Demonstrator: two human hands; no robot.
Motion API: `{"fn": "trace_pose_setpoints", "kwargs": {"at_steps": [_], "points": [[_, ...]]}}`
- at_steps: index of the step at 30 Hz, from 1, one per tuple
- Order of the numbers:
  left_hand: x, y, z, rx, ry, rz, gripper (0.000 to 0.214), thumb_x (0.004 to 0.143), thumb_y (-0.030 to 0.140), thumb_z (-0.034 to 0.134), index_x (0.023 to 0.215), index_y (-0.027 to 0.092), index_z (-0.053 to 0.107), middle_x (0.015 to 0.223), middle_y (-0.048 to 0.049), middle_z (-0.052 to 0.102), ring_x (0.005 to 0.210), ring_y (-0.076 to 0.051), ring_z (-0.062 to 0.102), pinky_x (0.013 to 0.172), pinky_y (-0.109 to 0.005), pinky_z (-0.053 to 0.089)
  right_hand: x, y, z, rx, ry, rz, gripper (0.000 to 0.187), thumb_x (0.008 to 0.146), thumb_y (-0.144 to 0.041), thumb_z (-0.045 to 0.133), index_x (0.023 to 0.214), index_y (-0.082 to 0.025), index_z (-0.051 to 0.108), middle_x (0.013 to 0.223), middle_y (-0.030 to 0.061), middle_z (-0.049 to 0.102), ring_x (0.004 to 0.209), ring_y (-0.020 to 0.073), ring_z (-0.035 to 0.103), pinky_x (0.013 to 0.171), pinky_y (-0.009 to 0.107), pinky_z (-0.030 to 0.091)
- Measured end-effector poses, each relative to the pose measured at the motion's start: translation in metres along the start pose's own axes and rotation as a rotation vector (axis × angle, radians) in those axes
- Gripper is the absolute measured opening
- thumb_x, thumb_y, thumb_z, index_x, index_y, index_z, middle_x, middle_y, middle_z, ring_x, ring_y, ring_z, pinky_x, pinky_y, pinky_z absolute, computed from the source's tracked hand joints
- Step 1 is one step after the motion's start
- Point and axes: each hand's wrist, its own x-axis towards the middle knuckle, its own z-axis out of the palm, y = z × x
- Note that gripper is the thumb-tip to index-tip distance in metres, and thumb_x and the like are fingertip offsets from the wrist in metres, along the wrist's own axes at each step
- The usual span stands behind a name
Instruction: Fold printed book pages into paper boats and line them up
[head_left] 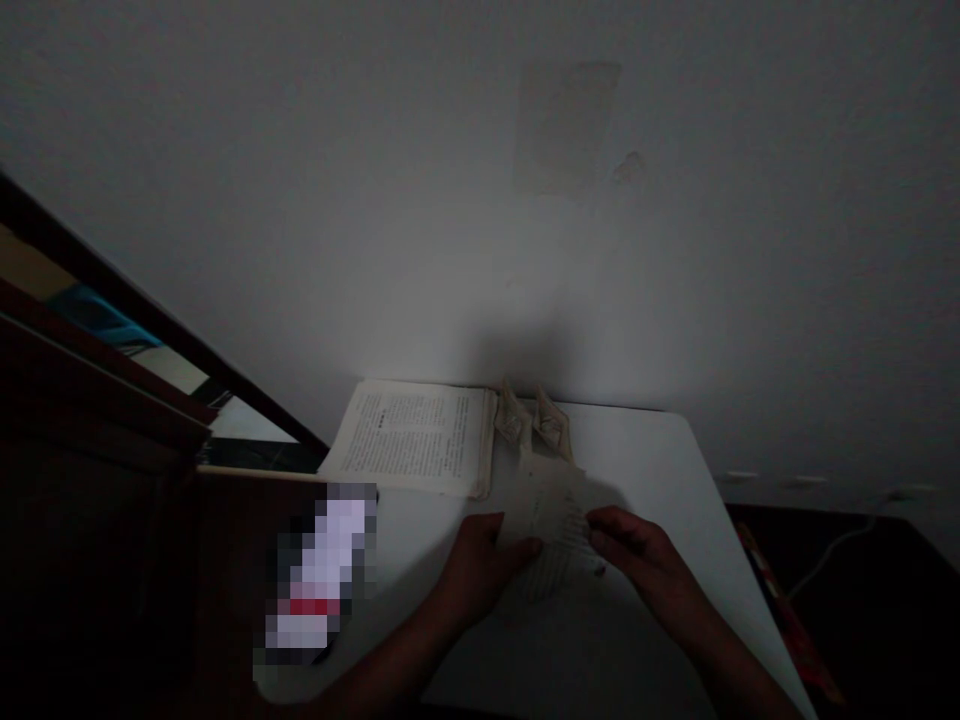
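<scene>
The scene is dim. A printed sheet of paper (551,510) rests over a white table (660,470), gripped from both sides. My left hand (480,565) pinches its left edge, thumb on top. My right hand (634,548) closes its fingers on the sheet's right edge. Behind the sheet stand two small folded paper figures (534,422), side by side near the wall. An open book (412,435) with printed pages lies at the table's back left.
A pale wall (480,200) rises right behind the table. Dark wooden furniture (97,480) stands to the left. A blurred-out object (319,575) lies at the table's left edge. A cable (832,550) runs along the dark floor on the right.
</scene>
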Motion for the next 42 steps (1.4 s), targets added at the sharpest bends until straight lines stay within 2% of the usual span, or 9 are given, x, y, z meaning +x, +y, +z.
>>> {"fn": "trace_pose_setpoints", "kwargs": {"at_steps": [5,11,17,23,29,31,34,38,42], "points": [[0.01,-0.02,-0.002,-0.047,-0.093,-0.044,0.03,0.066,0.027,0.067,0.09,0.007,0.068,0.088,-0.0112,0.071,0.08,-0.027,0.065,0.067,-0.033,0.048,0.001,0.012,0.003,-0.03,-0.105,0.108,0.024,0.072,-0.04,0.066,0.077,-0.016,0.066,0.071,0.0024,0.062,0.061,0.0147,0.056,0.047,0.024,0.046],[0.013,-0.031,-0.004,-0.036,-0.078,0.022,0.042,0.069,0.019,0.063,0.109,0.012,0.052,0.101,-0.0111,0.067,0.089,-0.023,0.064,0.077,-0.034,0.05,0.009,0.026,-0.003,0.062,-0.061,0.23,0.028,0.07,-0.04,0.067,0.08,-0.014,0.066,0.069,0.002,0.063,0.052,0.0132,0.056,0.042,0.025,0.048],[-0.009,-0.029,-0.012,0.602,0.185,0.426,0.039,0.076,0.016,0.052,0.115,0.018,0.047,0.11,-0.0112,0.056,0.102,-0.024,0.055,0.088,-0.043,0.045,0.015,0.024,-0.003,0.161,0.077,0.337,0.031,0.063,-0.034,0.073,0.084,-0.013,0.066,0.073,0.0027,0.064,0.049,0.0117,0.056,0.04,0.025,0.048],[-0.028,-0.033,-0.019,0.854,-0.038,0.814,0.051,0.065,0.011,0.056,0.114,0.019,0.048,0.116,-0.0113,0.05,0.105,-0.025,0.049,0.086,-0.041,0.045,0.019,0.027,-0.002,0.16,0.099,0.33,0.036,0.063,-0.035,0.074,0.089,-0.012,0.065,0.079,0.0048,0.065,0.051,0.0129,0.059,0.041,0.027,0.05],[-0.023,-0.043,-0.006,1.064,-0.039,0.882,0.028,0.075,0.012,0.052,0.102,0.017,0.055,0.097,-0.009,0.058,0.088,-0.022,0.053,0.078,-0.038,0.044,0.021,0.029,0.003,0.065,0.15,0.31,0.04,0.061,-0.037,0.074,0.092,-0.014,0.06,0.082,0.0044,0.063,0.05,0.0141,0.059,0.041,0.031,0.051],[-0.02,-0.047,-0.003,1.085,-0.021,0.901,0.02,0.077,0.012,0.05,0.095,0.016,0.057,0.09,-0.0083,0.058,0.083,-0.021,0.053,0.075,-0.036,0.044,0.02,0.026,0.006,-0.034,0.135,0.287,0.04,0.066,-0.039,0.07,0.095,-0.015,0.059,0.078,0.0035,0.064,0.044,0.0139,0.057,0.04,0.032,0.049],[-0.017,-0.052,-0.002,1.101,0.005,0.917,0.011,0.081,0.014,0.048,0.087,0.016,0.058,0.085,-0.0073,0.058,0.079,-0.019,0.053,0.073,-0.035,0.043,0.014,0.019,0.008,-0.444,0.143,0.148,0.035,0.073,-0.041,0.063,0.098,-0.017,0.059,0.07,0.0025,0.064,0.05,0.0178,0.06,0.05,0.035,0.05],[-0.016,-0.057,-0.002,1.113,0.022,0.891,0.011,0.085,0.016,0.047,0.08,0.016,0.057,0.081,-0.0058,0.057,0.079,-0.019,0.052,0.073,-0.035,0.042,0.004,0.009,0.015,-0.97,0.225,-0.148,0.031,0.073,-0.033,0.064,0.1,-0.017,0.062,0.099,0.0113,0.063,0.093,0.0301,0.059,0.078,0.043,0.047],[-0.014,-0.06,0.0,1.105,0.04,0.893,0.011,0.085,0.016,0.049,0.079,0.016,0.058,0.079,-0.0053,0.056,0.078,-0.018,0.052,0.072,-0.034,0.042,0.001,0.008,0.03,-0.952,-0.029,-0.3,0.016,0.08,-0.02,0.056,0.093,-0.018,0.064,0.095,0.0084,0.062,0.092,0.0225,0.057,0.082,0.034,0.045]]}}
